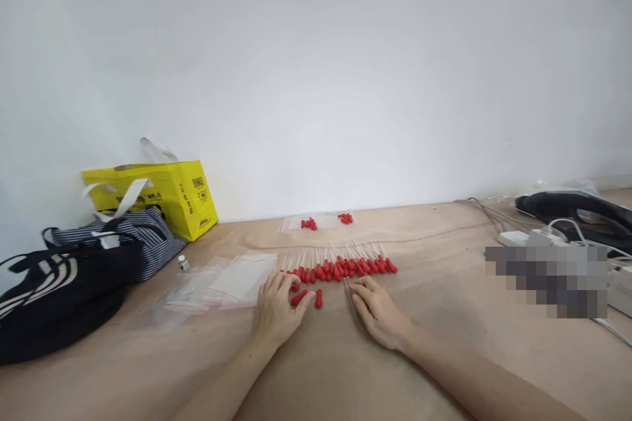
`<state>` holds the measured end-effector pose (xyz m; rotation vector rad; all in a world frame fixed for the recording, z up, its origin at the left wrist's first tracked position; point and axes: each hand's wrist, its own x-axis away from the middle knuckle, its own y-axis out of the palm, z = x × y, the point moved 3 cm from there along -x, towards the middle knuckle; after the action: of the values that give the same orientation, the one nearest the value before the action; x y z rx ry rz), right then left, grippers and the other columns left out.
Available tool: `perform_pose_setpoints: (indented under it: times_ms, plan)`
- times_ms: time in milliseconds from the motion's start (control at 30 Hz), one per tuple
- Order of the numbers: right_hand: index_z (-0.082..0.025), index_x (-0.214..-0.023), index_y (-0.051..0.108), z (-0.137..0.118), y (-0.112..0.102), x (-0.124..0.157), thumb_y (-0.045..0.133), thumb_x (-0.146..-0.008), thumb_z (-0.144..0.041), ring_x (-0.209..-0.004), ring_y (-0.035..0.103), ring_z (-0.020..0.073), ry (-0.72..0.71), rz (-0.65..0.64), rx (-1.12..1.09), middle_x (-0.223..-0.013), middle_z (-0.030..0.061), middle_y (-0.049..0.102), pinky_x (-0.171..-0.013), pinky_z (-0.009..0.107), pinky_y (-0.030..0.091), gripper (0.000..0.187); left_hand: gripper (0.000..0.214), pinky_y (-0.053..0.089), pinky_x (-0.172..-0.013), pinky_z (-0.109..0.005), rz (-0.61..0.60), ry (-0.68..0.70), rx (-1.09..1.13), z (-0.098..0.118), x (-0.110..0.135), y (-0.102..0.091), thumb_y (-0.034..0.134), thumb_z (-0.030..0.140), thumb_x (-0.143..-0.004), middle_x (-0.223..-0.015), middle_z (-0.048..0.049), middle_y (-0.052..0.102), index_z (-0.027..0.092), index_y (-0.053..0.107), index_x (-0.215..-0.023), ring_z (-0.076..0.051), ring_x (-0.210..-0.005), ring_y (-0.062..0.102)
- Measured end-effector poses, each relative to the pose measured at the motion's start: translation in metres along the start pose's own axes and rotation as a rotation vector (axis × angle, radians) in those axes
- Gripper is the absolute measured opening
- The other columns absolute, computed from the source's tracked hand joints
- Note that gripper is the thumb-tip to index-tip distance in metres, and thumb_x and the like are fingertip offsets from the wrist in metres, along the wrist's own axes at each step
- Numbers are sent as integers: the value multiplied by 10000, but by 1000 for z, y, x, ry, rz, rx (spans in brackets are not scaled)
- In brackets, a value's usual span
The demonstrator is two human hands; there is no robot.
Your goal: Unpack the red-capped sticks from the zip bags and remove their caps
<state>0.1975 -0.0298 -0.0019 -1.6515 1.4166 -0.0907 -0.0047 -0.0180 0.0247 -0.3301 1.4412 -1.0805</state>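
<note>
In the head view, a row of droppers [340,268] lies on the wooden table, their clear glass tubes pointing to the wall and red rubber bulbs towards me. My left hand [280,308] is curled at the row's left end, thumb and fingers around a loose red rubber bulb [299,297]. Just right of that thumb, another red bulb [318,298] rests on the tabletop. My right hand [379,313] lies on its side below the row, its fingers closed on thin clear glass tubes [347,289]; how many is hard to make out.
Clear zip bags [244,279] are spread left of the row, with a small bottle [184,263] behind. More bags with red bulbs [309,224] lie by the wall. A yellow bag [192,200] and black bag [74,289] stand left; cables and a power strip [513,238] occupy the right.
</note>
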Motion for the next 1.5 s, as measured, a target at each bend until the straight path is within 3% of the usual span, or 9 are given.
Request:
perform_pose_setpoints:
  times_ms: [167,367,600,767,1000,1133,1267,1400,1500]
  plan:
    - [-157,-985,549,5,-3,-1,316,-849,-169,-835,526,165,53,33,-24,-888,82,537,-777,310,425,270,149,368,-712,-328,-97,83,0,11,-13,5,535,310,-735,-838,-25,588,209,550,-843,-203,-814,520]
    - [-169,-955,567,4,-8,1,312,-857,-177,-798,533,151,15,85,-58,-858,67,534,-743,287,438,273,250,369,-731,-345,-212,272,-48,44,-45,24,592,298,-700,-887,-48,610,208,568,-932,-225,-841,528]
    - [-180,-962,575,6,-7,2,321,-856,-169,-791,535,153,-36,123,-27,-854,66,538,-726,289,446,275,56,370,-696,-355,-200,378,-127,58,-55,35,603,218,-710,-671,-46,626,184,581,-671,-218,-703,562]
    - [-168,-928,581,4,-7,2,324,-854,-168,-796,531,152,-18,97,-22,-855,69,532,-738,296,444,267,68,382,-661,-320,-149,361,-118,40,-45,20,534,184,-770,-698,-30,638,190,594,-736,-191,-704,570]
    - [-169,-990,543,0,-13,3,379,-825,-161,-774,527,142,-106,144,-27,-861,65,531,-696,273,450,233,130,419,-668,-281,117,335,173,15,-1,-10,472,221,-817,-702,-14,639,193,598,-826,-138,-677,572]
    - [-190,-1056,520,-12,-15,6,447,-797,-174,-848,508,178,-281,220,170,-915,81,564,-743,334,410,270,120,444,-629,-264,89,337,298,18,18,-16,492,222,-805,-698,-6,656,204,609,-791,-127,-657,587]
    - [-231,-1089,521,-22,-12,6,513,-792,-258,-925,498,200,-396,153,339,-984,63,596,-862,428,304,299,121,442,-613,-270,72,359,315,25,22,-12,504,229,-802,-716,-4,669,213,619,-766,-129,-644,590]
    - [-256,-1027,559,-21,-9,3,551,-774,-348,-880,514,181,-445,161,338,-870,27,638,-912,464,230,270,143,429,-617,-272,26,385,325,31,22,-7,491,212,-811,-717,1,671,222,619,-747,-123,-643,580]
    - [-254,-933,601,-20,-8,2,484,-820,-260,-728,513,138,-450,180,353,-701,2,622,-887,431,264,162,140,428,-672,-299,-26,395,297,35,22,-6,479,215,-811,-754,-13,669,219,615,-780,-141,-704,575]
